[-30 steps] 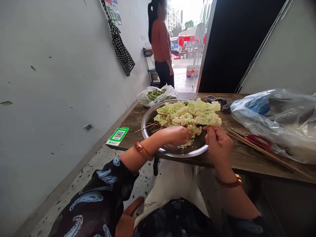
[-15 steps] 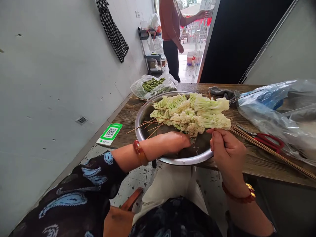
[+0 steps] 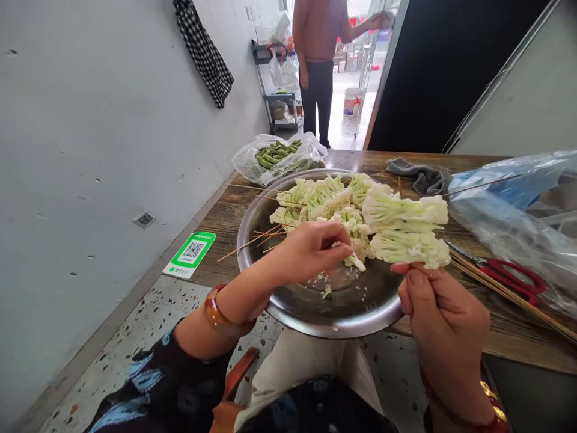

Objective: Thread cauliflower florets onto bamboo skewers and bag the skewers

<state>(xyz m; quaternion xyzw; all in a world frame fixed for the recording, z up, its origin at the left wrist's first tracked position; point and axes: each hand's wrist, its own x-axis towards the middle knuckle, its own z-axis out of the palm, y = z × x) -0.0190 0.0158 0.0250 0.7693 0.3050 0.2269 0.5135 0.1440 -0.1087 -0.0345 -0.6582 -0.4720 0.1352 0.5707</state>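
My left hand (image 3: pixel 311 249) hovers over the wide metal basin (image 3: pixel 306 313), a small cauliflower floret (image 3: pixel 356 260) pinched between thumb and fingers. Over the basin's right side, my right hand (image 3: pixel 444 316) grips a cauliflower skewer (image 3: pixel 406 219) at its near end. A thin stick tip pokes out beyond the florets on it; the part in my fist is hidden. More skewered cauliflower (image 3: pixel 327 195) fills the far half of the basin, with bamboo sticks (image 3: pixel 255 239) jutting over its left rim. Small white crumbs lie on the basin floor.
A plastic bag of green pods (image 3: pixel 276 154) sits behind the basin. To the right lie red-handled scissors (image 3: pixel 514 276), a bundle of bamboo sticks (image 3: pixel 505 291), a grey cloth (image 3: pixel 421 176) and a clear plastic bag (image 3: pixel 509 204). A QR-code card (image 3: pixel 192 252) is at left. A person (image 3: pixel 319 66) stands by the door.
My left hand has risen from inside the basin and now shows a small floret. The right hand and its skewer appear closer and further right. The person by the door has turned.
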